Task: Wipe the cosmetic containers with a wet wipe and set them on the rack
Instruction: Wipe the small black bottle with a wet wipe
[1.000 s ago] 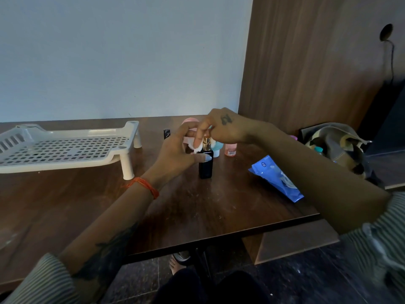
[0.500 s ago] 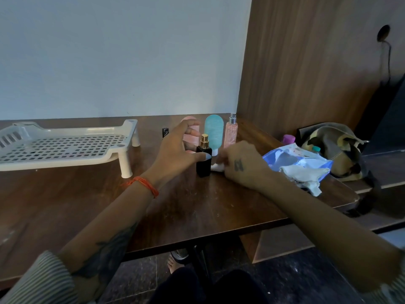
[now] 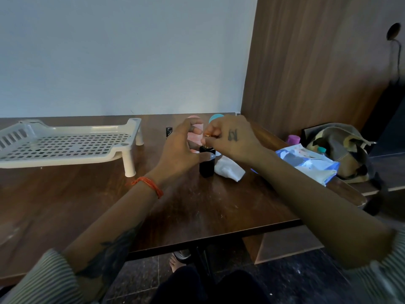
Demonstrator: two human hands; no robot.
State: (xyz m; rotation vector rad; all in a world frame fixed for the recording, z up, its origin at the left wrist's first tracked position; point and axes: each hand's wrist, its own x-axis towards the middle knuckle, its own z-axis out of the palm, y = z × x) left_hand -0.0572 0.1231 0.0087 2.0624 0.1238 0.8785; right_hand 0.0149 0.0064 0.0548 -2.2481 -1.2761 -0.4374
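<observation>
A small black bottle (image 3: 206, 166) with a gold pump top stands on the brown table (image 3: 197, 207) at its middle. My left hand (image 3: 178, 150) holds its body, thumb across the front and fingers behind. My right hand (image 3: 232, 139) is above it, and its fingertips pinch the gold top. A crumpled white wet wipe (image 3: 229, 170) lies on the table just right of the bottle, touched by neither hand. The white perforated rack (image 3: 65, 145) stands at the left with nothing on it.
Behind my hands stand a pink container (image 3: 195, 131), a teal one (image 3: 215, 118) and a small black item (image 3: 168, 131). A blue wipe pack (image 3: 306, 163) lies open at the right, with a purple cap (image 3: 293, 139) and a bag (image 3: 341, 148) beyond it. A wooden panel rises at the right.
My right hand dropped from the bottle top to the table, left the wipe there, then rose back to the gold top. My left hand stayed on the bottle.
</observation>
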